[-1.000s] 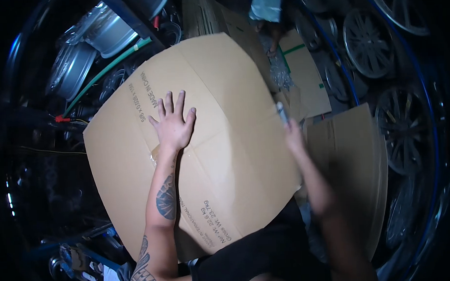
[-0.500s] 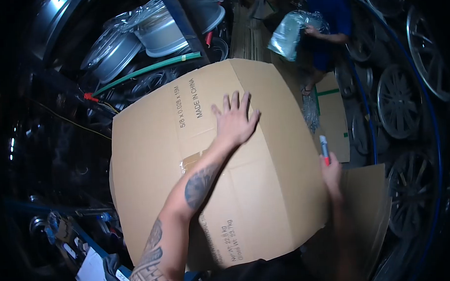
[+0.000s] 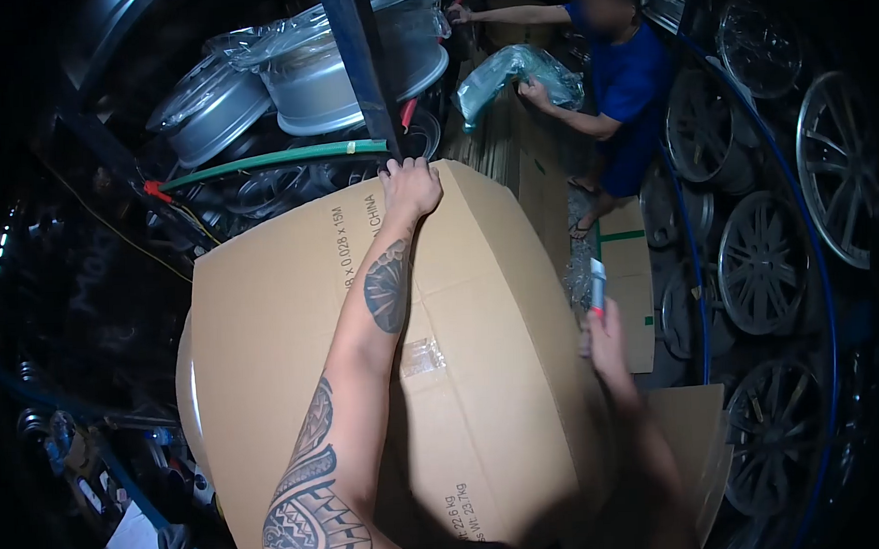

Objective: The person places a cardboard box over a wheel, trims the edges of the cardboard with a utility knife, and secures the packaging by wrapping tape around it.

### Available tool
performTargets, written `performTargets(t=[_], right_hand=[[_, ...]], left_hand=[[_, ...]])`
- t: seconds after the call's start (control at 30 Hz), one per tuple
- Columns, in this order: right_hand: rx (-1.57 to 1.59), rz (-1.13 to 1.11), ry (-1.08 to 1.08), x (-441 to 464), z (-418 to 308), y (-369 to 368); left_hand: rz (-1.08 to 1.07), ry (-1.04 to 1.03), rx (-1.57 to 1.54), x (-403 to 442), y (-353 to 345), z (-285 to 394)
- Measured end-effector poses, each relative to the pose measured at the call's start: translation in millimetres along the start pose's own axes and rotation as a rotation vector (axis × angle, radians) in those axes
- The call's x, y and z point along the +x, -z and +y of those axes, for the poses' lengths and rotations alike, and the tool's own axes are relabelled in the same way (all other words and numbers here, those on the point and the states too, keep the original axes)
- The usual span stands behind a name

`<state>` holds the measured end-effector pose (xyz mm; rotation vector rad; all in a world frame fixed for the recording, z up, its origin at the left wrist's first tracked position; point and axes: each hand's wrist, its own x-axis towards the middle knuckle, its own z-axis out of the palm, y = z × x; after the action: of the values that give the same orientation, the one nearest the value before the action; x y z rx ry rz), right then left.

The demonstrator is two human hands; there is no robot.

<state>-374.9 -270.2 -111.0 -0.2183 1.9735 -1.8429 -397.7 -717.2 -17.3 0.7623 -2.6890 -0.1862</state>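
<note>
A large cardboard box (image 3: pixel 298 376) with printed text and a strip of clear tape fills the middle of the view. My left hand (image 3: pixel 412 186) is at its far edge, fingers curled over the rim, and my tattooed forearm crosses the printed face. Beside the box's right side, my right hand (image 3: pixel 604 341) is closed around a marker (image 3: pixel 598 281) with a pale top and a red part near the fingers. That hand is slightly blurred, and whether it touches the cardboard I cannot tell.
Plastic-wrapped wheel rims (image 3: pixel 312 80) sit on a rack with a dark blue post (image 3: pixel 355 64). More rims (image 3: pixel 763 263) stand along the right. Ahead, a person in blue (image 3: pixel 631 84) holds a crumpled plastic bag (image 3: pixel 515 73). Flat cardboard (image 3: pixel 634 297) lies on the floor.
My left hand has gone from lying spread on the box's face to curling over its far edge. The marker has shifted left in view. The other person has straightened, the bag now further left.
</note>
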Motion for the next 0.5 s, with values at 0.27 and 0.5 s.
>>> performTargets(t=[0.27, 0.5], right_hand=[[-0.048, -0.242, 0.172, 75.4, 21.1, -140.8], [0.015, -0.039, 0.022, 111.6, -100.6, -46.1]], left_hand=[[-0.044, -0.017, 0.113, 7.7, -1.2, -8.0], [-0.034, 0.002, -0.021, 4.0, 4.8, -1.7]])
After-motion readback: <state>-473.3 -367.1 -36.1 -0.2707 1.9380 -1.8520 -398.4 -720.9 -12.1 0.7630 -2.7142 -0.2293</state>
